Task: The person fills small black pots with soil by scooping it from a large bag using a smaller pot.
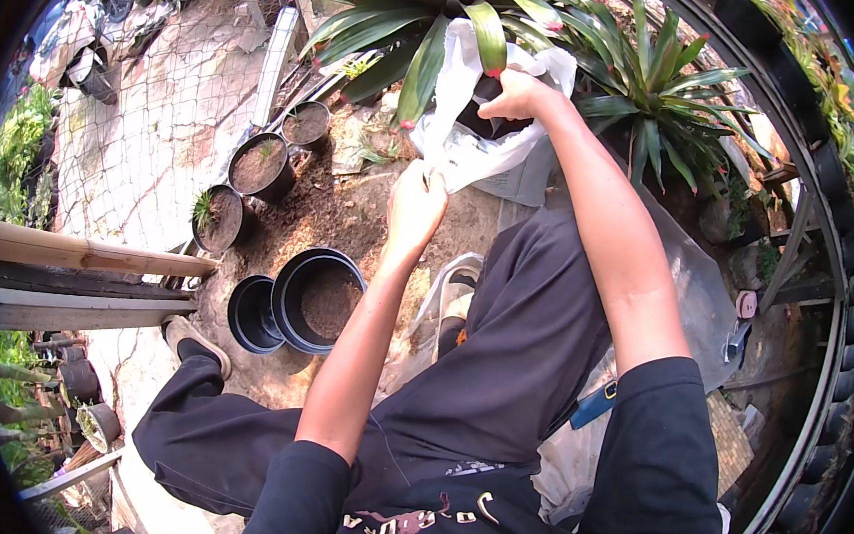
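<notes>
My left hand [418, 204] grips the near left edge of a white plastic sack [473, 161], its fingers closed on the bunched material. Over the sack's open mouth is my right hand [519, 97], thumb and forefinger curved towards the dark inside [484, 117]. Whether those fingers hold anything is not clear. One long bromeliad leaf [488, 35] droops across the opening, its red tip by my right fingers. What fills the sack is mostly in shadow. Close to my left forearm stands a large black plastic pot [319, 300] with soil in it, beside a smaller black pot [254, 314].
Several soil-filled black pots [260, 166] line the wire netting [153, 110] at left. Bromeliads [648, 89] spread around the sack. Wooden rails [82, 251] jut in from the left. A blue phone [593, 406] lies by my right thigh, near clear plastic sheeting [685, 287].
</notes>
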